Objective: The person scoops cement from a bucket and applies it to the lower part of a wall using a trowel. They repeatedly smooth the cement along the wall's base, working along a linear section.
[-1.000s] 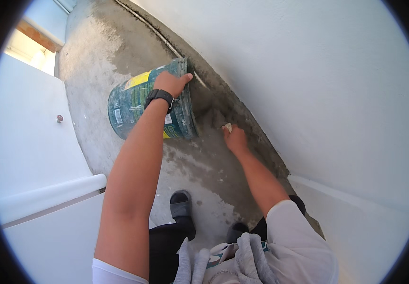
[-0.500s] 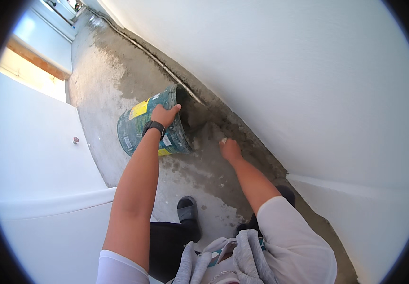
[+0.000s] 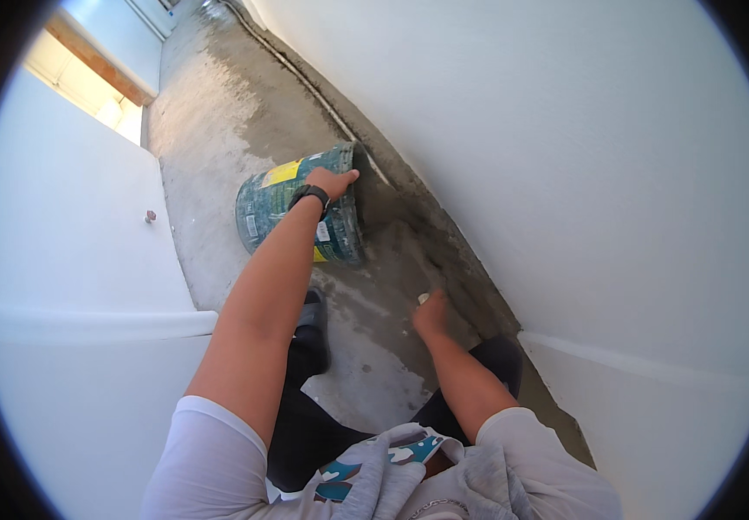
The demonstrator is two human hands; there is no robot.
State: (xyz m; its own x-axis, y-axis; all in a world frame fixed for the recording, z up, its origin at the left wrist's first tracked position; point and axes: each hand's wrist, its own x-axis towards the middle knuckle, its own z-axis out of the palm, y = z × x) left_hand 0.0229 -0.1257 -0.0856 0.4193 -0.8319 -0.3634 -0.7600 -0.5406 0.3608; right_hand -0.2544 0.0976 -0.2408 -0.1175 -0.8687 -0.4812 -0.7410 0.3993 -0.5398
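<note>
A green bucket (image 3: 269, 201) with yellow and white labels lies tipped on its side, its mouth facing right toward the wall. My left hand (image 3: 333, 180), wearing a dark wrist watch, is closed round the upper part of its rim. Lower and to the right, my right hand (image 3: 431, 315) is closed on a trowel whose pale handle end (image 3: 424, 298) shows above the fist. Its grey blade blurs into the wet, grey mud-like patch (image 3: 383, 212) before the bucket's mouth. The inside of the bucket is mostly hidden.
A white wall (image 3: 547, 173) runs along the right, with a thin pipe (image 3: 305, 80) at its foot. On the left stands a lower white wall (image 3: 62, 225) with a small tap-like knob (image 3: 150, 217). Concrete floor (image 3: 192, 139) stretches away between them. My sandalled foot (image 3: 312, 316) is near the bucket.
The view has shifted, and my legs are now bent wider as I crouch lower. My right hand has drawn back toward me with the trowel. My left hand keeps hold of the tipped bucket.
</note>
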